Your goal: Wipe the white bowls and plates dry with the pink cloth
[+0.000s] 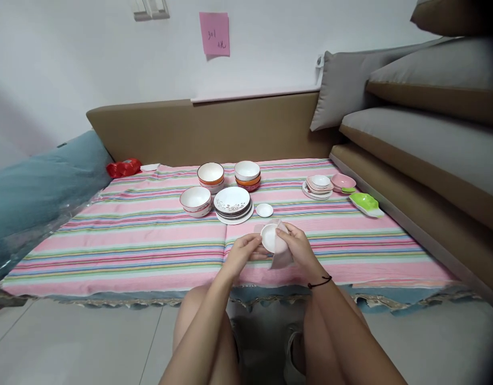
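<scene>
A small white dish (pixel 268 238) is held up between my two hands, above the striped cloth. My left hand (pixel 246 250) pinches its left rim, thumb on top and fingers beneath. With my right hand (pixel 295 241) I press a pale cloth or tissue (pixel 282 253) against the dish's right side; its loose end hangs below. Just beyond my hands, another small white dish (pixel 264 210) lies on the striped cloth. Left of that is a stack of plates (pixel 232 201), the top one with a floral pattern.
Bowls stand in stacks (pixel 210 174) (pixel 247 171), with a red-rimmed bowl (pixel 195 199) nearer. To the right are stacked small dishes (pixel 319 183), a pink bowl (pixel 343 182) and a green dish (pixel 365 202). Cushions (pixel 423 139) line the right; a red bundle (pixel 124 168) lies far left.
</scene>
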`<state>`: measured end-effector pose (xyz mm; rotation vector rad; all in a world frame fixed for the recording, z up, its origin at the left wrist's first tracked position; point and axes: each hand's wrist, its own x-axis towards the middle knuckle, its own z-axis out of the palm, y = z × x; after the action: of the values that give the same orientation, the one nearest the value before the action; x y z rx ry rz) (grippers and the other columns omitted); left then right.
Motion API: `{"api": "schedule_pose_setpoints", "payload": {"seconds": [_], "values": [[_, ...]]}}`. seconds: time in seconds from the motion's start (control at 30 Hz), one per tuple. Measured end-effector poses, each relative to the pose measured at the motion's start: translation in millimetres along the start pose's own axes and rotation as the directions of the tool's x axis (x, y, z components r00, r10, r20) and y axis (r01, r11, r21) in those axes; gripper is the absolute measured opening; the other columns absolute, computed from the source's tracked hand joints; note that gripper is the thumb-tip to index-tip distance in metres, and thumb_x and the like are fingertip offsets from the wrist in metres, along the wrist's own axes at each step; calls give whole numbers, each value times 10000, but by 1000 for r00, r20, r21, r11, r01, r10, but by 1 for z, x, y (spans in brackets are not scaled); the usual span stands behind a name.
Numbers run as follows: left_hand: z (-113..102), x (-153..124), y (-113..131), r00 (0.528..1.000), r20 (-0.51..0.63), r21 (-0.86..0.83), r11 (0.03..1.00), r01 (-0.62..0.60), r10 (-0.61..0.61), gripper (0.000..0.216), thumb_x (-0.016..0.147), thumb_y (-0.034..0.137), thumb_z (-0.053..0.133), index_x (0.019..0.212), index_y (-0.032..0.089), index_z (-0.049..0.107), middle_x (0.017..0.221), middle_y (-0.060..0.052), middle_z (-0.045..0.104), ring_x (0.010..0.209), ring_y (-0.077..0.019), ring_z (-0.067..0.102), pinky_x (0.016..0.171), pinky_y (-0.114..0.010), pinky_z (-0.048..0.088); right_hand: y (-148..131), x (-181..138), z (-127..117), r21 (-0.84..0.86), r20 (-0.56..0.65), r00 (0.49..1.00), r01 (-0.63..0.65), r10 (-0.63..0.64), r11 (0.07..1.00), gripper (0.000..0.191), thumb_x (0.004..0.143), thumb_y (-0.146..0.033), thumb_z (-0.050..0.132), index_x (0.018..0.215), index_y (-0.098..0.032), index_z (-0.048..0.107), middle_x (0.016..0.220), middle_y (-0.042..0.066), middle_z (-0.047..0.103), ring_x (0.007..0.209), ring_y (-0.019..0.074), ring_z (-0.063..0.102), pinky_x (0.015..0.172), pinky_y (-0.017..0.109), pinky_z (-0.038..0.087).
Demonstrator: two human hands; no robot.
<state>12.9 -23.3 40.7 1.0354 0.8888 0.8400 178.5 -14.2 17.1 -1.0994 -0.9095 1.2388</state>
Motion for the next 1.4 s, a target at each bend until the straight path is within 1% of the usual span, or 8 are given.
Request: {"api": "schedule_pose_setpoints", "payload": {"seconds": [0.23,0.33,0.43,0.67,0.97,1.1,1.2,1.4], "values": [[1,2,-5,970,-214,76,992,-101,115,364,700,421,665,928,138,649,717,-9,602,598,-134,566,582,-279,539,0,-2,5,-342,49,972,234,-232,910,276,726,-373,637,939,-215,713,913,32,702,853,239,597,753,319,431],[-1,0,-6,963,-244,108,990,-93,117,354,735,474,610,875,149,626,627,23,514,523,-119,518,469,-254,514,-2,-8,7,-544,34,939,304,-341,782,197,733,-386,641,663,-206,680,618,6,622,615,172,521,615,271,377],[-2,-1,-10,971,-210,146,985,-88,118,410,781,536,531,894,147,597,545,35,483,420,-113,486,352,-216,419,-3,-12,8,-661,97,914,355,-394,661,384,783,-410,597,477,-192,520,438,-28,407,470,107,335,512,257,253],[-1,-2,-9,974,-202,-19,994,-111,105,424,745,491,606,976,135,619,783,-29,589,636,-156,575,511,-302,553,-6,-13,10,-571,225,908,416,-352,708,189,833,-344,519,765,-218,642,652,-3,572,591,150,462,575,244,307],[1,-4,-7,978,-190,-125,986,-109,83,397,740,407,643,1034,143,612,920,-49,602,686,-159,597,567,-312,566,-4,-14,8,-660,132,926,349,-354,665,242,867,-360,493,786,-216,670,600,7,585,540,156,480,544,254,311],[1,-2,-11,949,-262,-47,980,-191,173,405,735,461,660,989,153,596,742,7,556,560,-118,552,496,-277,545,-1,-12,7,-623,234,872,474,-431,622,338,877,-271,408,1142,-212,609,1024,61,678,869,220,617,751,298,444],[0,2,-15,948,-235,36,976,-214,217,402,755,500,623,941,143,607,622,31,512,457,-103,503,386,-224,458,2,-10,8,-596,310,805,579,-506,556,371,862,-210,378,1165,-187,591,1149,79,640,1027,217,594,863,308,441],[0,5,-19,947,-190,148,961,-234,259,405,795,514,562,884,126,635,549,31,492,398,-86,443,341,-197,368,0,-13,7,-758,200,869,430,-452,491,303,864,-375,517,635,-186,578,536,-9,538,500,125,468,514,239,322]]}}
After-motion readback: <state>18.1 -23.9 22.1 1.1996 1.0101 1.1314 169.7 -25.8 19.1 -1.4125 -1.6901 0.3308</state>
